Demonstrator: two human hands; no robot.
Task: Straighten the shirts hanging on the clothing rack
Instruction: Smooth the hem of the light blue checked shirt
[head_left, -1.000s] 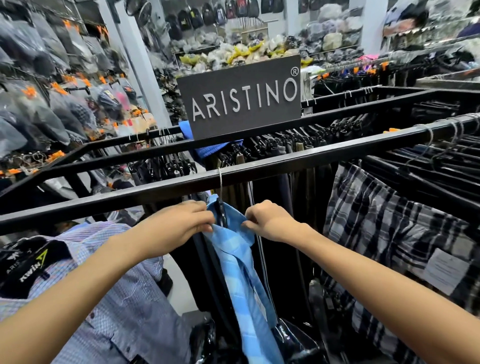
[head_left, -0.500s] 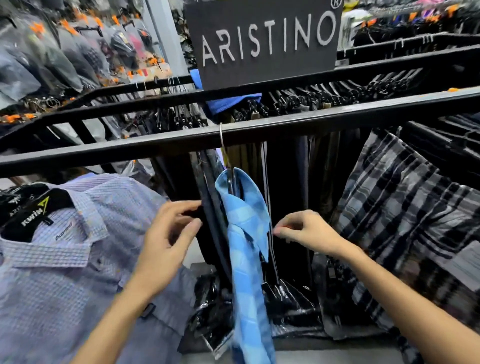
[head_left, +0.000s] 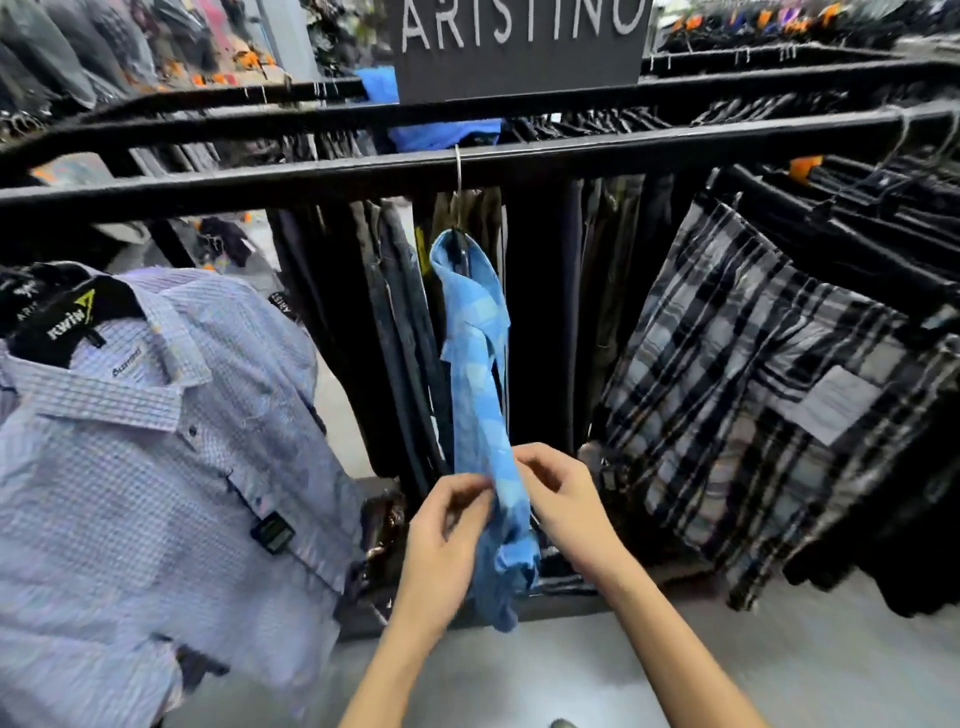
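A blue checked shirt (head_left: 475, 364) hangs edge-on from a wire hanger hooked over the black rack rail (head_left: 311, 179). My left hand (head_left: 441, 540) pinches the shirt's front edge low down, from the left. My right hand (head_left: 563, 501) pinches the same fabric from the right, at about the same height. The shirt's lower end bunches between and below the two hands. A pale lilac checked shirt (head_left: 156, 467) hangs at the left, and a black-and-grey plaid shirt (head_left: 753, 395) hangs at the right.
Dark trousers (head_left: 545, 312) hang on rails behind the blue shirt. A dark brand sign (head_left: 519, 47) stands on the rack above. More black garments on hangers (head_left: 857, 218) fill the far right. Grey floor (head_left: 519, 675) lies below my arms.
Both hands have dropped from the collar near the rail down along the blue shirt to its lower part, where they now pinch the fabric. The view has tilted downward.
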